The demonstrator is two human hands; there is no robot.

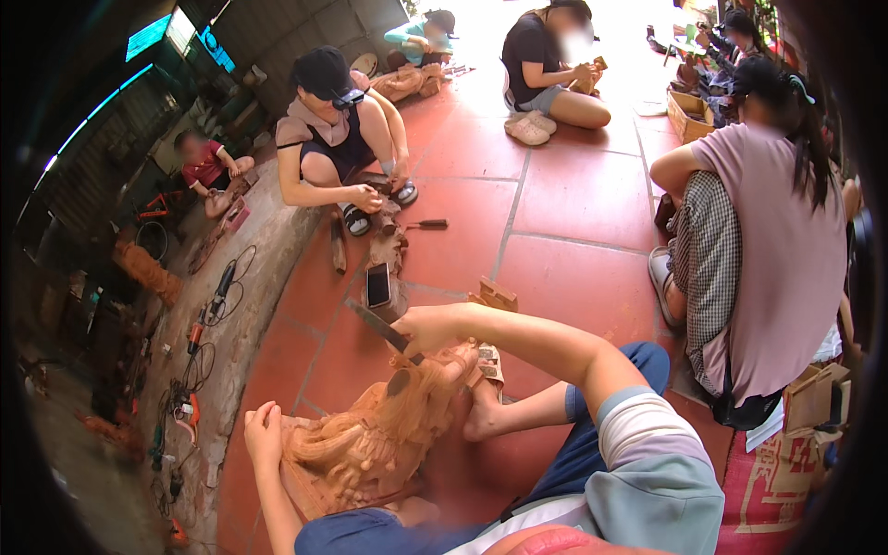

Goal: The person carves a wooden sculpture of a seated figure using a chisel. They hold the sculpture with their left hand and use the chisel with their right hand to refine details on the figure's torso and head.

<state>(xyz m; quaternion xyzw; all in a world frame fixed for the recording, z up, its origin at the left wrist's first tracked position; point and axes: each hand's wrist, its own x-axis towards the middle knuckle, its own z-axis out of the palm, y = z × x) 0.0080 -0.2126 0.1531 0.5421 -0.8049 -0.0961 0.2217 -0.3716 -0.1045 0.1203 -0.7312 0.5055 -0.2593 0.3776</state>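
Note:
A carved wooden figure (370, 444), orange-brown with deep curling relief, rests tilted across my lap. My right hand (425, 331) reaches over its upper end, closed around a flat dark file (376, 324). The tool slants from upper left down to the carving's top, and the fingers' far side is hidden. Beside the carving's left edge is my left hand (264, 427), its fingers curled together; whether anything is in them I cannot make out. Just beyond the carving, a phone (378, 285) lies on another long piece of carved wood (388, 245).
Across from me a person (338, 139) crouches over that long wood. Another person (758, 231) sits close on the right. Further back, a person (555, 69) works on a small piece. Power tools (222, 282) and cables lie along the left ledge. A wooden block (498, 294) stands past my foot.

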